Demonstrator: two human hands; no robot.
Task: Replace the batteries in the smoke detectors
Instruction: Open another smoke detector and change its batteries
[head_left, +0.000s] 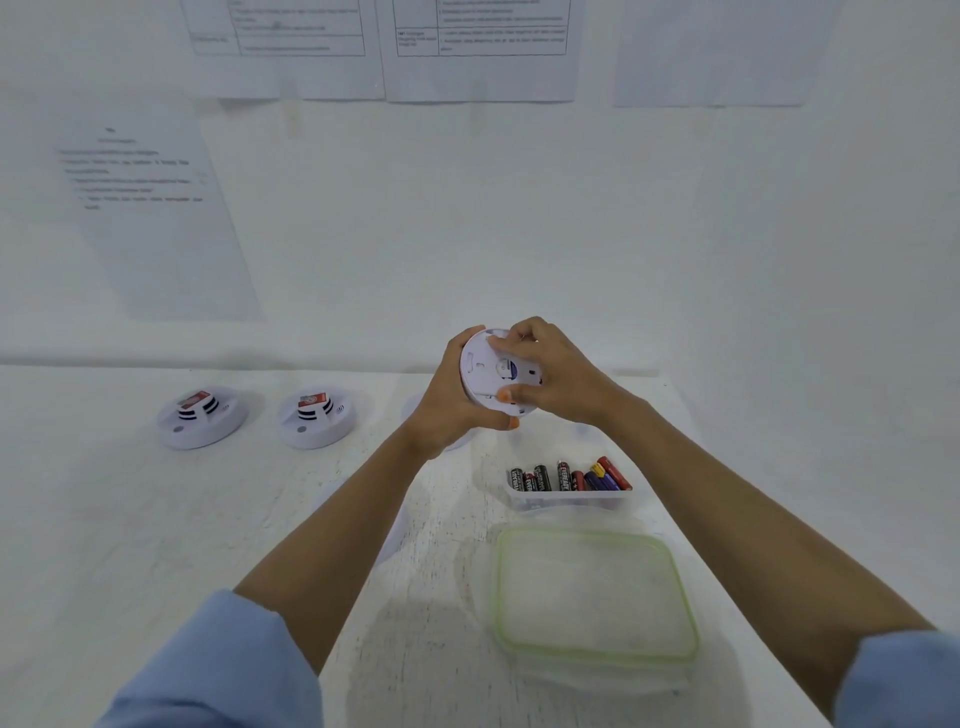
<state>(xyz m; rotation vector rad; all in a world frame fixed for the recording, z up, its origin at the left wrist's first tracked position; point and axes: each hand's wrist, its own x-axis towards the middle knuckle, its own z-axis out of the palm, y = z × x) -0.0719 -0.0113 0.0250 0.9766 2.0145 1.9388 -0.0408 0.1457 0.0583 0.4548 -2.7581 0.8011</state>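
Blue sleeves (218, 670) frame the bottom of the view, with both forearms reaching out over the white counter (130, 519). Toward the counter's far left edge sit the left detector (202, 418) and, just beside it, the second detector (317, 420). Each is dome up with a red label on top, and neither is touched. At the middle, lifted clear of the counter, is the held detector (485, 371), turned on edge so its flat back faces the camera. The left hand (452, 405) clasps its rim from the left and below, thumb across the lower edge. The right hand (556, 379) curls over the top rim, fingertips pressing the back near a round blue-and-white part. That makes three detectors in all. Each looks like a light, hollow shell of stiff, smooth plastic, probably slick on the face, so the rim is the sound place to hold; thin catches may snap if forced. Right of centre a clear tray (569, 501) holds the batteries (566, 475), about eight, packed too close to count surely; they look small, dense and apt to roll. Nearer the front edge lies one green-rimmed lid (592, 592).
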